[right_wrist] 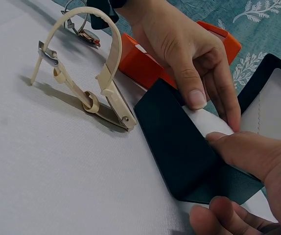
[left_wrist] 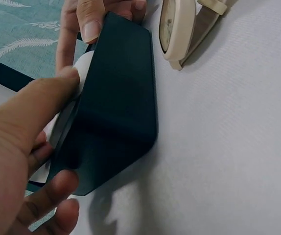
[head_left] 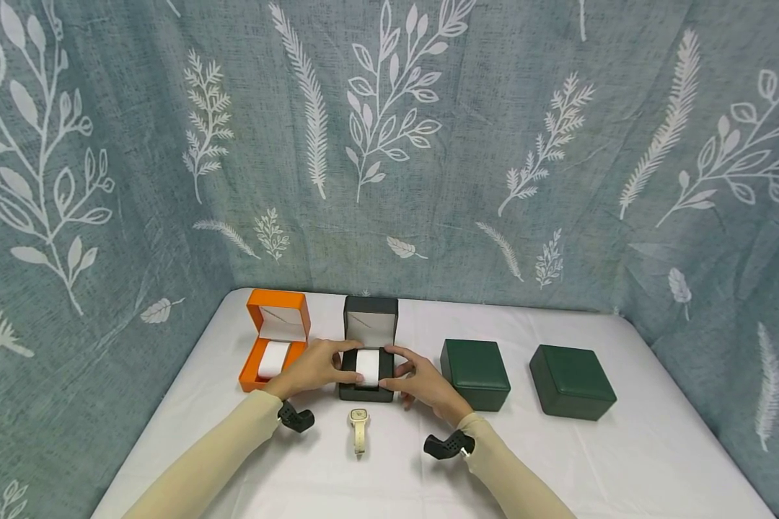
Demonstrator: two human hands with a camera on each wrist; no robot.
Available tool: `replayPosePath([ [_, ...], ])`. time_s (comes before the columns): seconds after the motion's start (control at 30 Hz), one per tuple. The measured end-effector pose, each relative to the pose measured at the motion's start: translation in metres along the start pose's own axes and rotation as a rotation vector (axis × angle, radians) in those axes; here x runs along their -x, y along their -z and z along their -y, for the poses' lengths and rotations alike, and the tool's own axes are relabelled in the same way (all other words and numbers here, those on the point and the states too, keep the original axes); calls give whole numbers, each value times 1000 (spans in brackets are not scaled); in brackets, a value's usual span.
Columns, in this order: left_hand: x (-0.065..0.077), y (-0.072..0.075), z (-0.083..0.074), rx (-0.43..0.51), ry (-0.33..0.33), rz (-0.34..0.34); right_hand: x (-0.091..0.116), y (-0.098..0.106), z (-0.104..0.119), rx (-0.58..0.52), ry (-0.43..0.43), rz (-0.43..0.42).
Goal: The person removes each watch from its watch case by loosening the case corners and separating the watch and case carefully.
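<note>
The left hand [head_left: 318, 367] has thumb and forefinger curled at the 9 o'clock end of the white cushion [head_left: 367, 366], pinching it. The right hand [head_left: 425, 386] does likewise at the 3 o'clock end, its thumb on the cushion and its other fingers bent loosely outside the wall. How firmly either hand presses, I cannot tell.

The cushion sits inside the dark box [head_left: 366, 396], whose lid [head_left: 371, 317] stands raised at 12 o'clock, behind the fingers.

Taking the dark box as the dial's centre, the cream watch [head_left: 359, 430] lies just beside it at 6 o'clock, between the forearms. A second watch [right_wrist: 87, 37] shows in the right wrist view, near the left wrist; in the head view its place is hidden, apparently by the left arm.

The orange box [head_left: 250, 375] stands open toward 9 o'clock, with a white pad [head_left: 273, 359] inside; the left hand covers part of its near corner. Toward 3 o'clock is a shut green box [head_left: 475, 364], the right hand lying between it and the dark box. Another green box [head_left: 573, 378] stands farther out the same way, also shut.

All rest on a white cloth [head_left: 396, 497]; a leaf-patterned curtain [head_left: 441, 238] closes off 12 o'clock and both sides.
</note>
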State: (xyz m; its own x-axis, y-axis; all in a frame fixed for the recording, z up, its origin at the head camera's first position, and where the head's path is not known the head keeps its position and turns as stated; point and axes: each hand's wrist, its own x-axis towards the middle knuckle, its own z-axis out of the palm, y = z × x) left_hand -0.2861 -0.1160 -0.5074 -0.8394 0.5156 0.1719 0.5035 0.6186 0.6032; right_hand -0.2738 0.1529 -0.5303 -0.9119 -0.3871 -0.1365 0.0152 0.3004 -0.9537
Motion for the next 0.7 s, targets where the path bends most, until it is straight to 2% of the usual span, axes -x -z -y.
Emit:
replayPosePath([
  [0.7,-2,-1,3,18,12,5,2,-1,0,-3,15,-2],
])
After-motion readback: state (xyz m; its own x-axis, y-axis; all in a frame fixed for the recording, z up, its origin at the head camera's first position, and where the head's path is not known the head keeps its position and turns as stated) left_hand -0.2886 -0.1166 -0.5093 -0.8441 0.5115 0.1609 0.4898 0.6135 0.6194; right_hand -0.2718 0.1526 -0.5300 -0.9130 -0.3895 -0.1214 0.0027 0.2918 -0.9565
